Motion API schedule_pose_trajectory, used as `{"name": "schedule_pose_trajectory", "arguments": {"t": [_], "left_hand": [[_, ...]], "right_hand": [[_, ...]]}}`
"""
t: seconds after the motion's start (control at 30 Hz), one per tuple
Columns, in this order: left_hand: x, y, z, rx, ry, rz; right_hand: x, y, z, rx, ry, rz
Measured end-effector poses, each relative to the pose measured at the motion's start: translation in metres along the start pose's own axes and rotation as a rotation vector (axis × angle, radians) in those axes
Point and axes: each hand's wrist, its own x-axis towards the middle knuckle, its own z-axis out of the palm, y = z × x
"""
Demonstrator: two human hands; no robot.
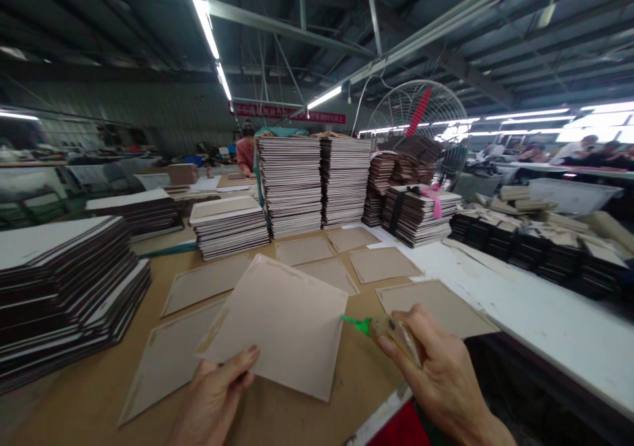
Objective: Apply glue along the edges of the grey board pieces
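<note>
A square beige board [287, 320] is pinched at its lower left edge by my left hand [218, 393]. Glue-like streaks show along its left and top edges. My right hand [440, 367] is wrapped round a squeeze bottle [391, 334] with a green nozzle, whose tip is at the board's right edge. More beige boards lie flat on the brown work surface [317, 426], among them one at the left [158, 360] and one at the right [440, 306].
Stacked boards stand at the left [64, 281] and at the back [290, 185]. A strapped bundle [419, 215] sits beside a large fan [421, 129]. Dark stacks [535, 251] line the right side. Behind the tall stacks is a person in a pink top [245, 154].
</note>
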Motion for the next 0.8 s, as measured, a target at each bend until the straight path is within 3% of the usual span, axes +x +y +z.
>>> {"name": "schedule_pose_trajectory", "arguments": {"t": [0.33,0.6,0.8], "left_hand": [[0.003,0.004,0.002,-0.027,0.049,0.015],[0.004,0.005,0.001,-0.044,0.055,0.054],[0.003,0.005,-0.001,-0.051,0.071,0.056]], "right_hand": [[-0.01,-0.002,0.002,0.153,0.168,0.063],[-0.032,-0.007,0.01,0.186,0.034,0.008],[-0.042,-0.009,0.011,0.13,-0.074,-0.235]]}}
